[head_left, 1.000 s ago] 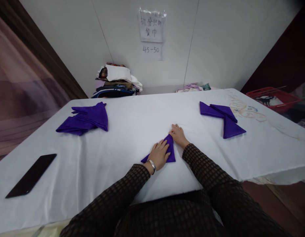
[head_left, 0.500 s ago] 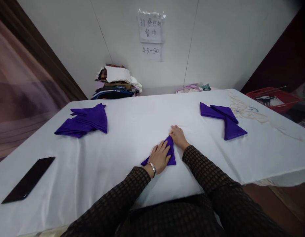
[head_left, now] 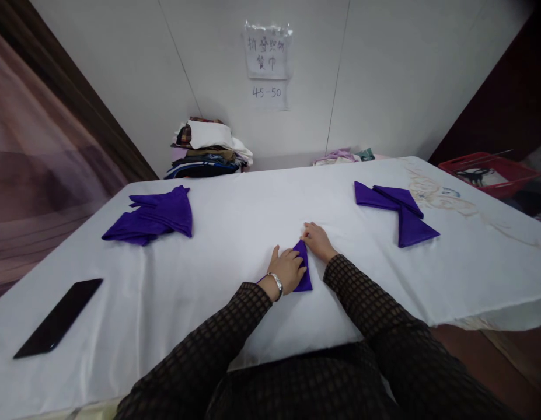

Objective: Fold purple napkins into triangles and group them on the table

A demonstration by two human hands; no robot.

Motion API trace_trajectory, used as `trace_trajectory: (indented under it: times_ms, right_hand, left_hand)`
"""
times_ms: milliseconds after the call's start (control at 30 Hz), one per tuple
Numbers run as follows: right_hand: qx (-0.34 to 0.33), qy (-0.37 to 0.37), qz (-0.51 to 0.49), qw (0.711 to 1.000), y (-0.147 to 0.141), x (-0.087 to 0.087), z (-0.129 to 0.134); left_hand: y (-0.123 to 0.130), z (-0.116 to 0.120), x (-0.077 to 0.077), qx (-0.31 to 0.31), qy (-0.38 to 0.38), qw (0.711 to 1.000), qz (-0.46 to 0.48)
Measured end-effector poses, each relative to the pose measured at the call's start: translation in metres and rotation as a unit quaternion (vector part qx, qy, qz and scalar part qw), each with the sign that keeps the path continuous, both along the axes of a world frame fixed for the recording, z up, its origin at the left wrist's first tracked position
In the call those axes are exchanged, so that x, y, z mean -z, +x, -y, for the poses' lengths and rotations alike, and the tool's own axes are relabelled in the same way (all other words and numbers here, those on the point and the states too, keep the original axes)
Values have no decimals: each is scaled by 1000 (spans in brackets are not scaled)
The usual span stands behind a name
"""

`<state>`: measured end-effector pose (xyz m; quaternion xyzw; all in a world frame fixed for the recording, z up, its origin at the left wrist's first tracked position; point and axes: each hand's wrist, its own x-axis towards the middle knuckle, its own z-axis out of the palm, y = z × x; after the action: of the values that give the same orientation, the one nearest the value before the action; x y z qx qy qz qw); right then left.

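Observation:
A purple cloth napkin (head_left: 304, 281), folded to a triangle, lies in front of me on the white-covered table. Spread over its middle and left side, my left hand (head_left: 286, 273) presses flat with fingers apart and hides much of it; a silver bracelet circles that wrist. My right hand (head_left: 317, 241) is at the upper tip, its thumb and curled fingers closed on the point of the cloth. Over to the right rest several folded purple napkins (head_left: 414, 232), overlapping one another. A loose pile of purple napkins (head_left: 160, 214) sits at the left.
A dark flat slab (head_left: 58, 318), perhaps a phone or tablet, lies at the near left of the tablecloth (head_left: 235, 216). Behind the table are stacked clothes (head_left: 209, 149) and more fabric (head_left: 338, 156). A red basket (head_left: 502, 181) stands beyond the right edge. Handwritten paper signs (head_left: 268, 61) hang on the wall.
My left hand has slid slightly rightward across the napkin, its thumb now spread farther from the fingers. My right hand stays at the tip. The view has shifted a little.

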<state>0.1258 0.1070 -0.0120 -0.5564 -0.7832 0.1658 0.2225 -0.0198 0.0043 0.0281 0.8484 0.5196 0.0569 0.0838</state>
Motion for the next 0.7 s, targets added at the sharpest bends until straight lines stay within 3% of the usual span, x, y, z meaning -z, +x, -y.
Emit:
trace_trajectory:
  times_ms: [133, 333, 533, 700]
  right_hand:
    - [-1, 8, 4, 1000, 1, 0, -1]
    - [-6, 22, 1, 1000, 4, -2, -3]
    - [4, 11, -69, 998, 6, 0, -4]
    - [52, 12, -142, 988, 12, 5, -3]
  left_hand:
    - [8, -7, 9, 17, 52, 998, -15]
    - [4, -9, 36, 8, 4, 1000, -16]
    - [4, -8, 32, 2, -9, 1000, -20]
    - [5, -7, 29, -8, -10, 1000, -24]
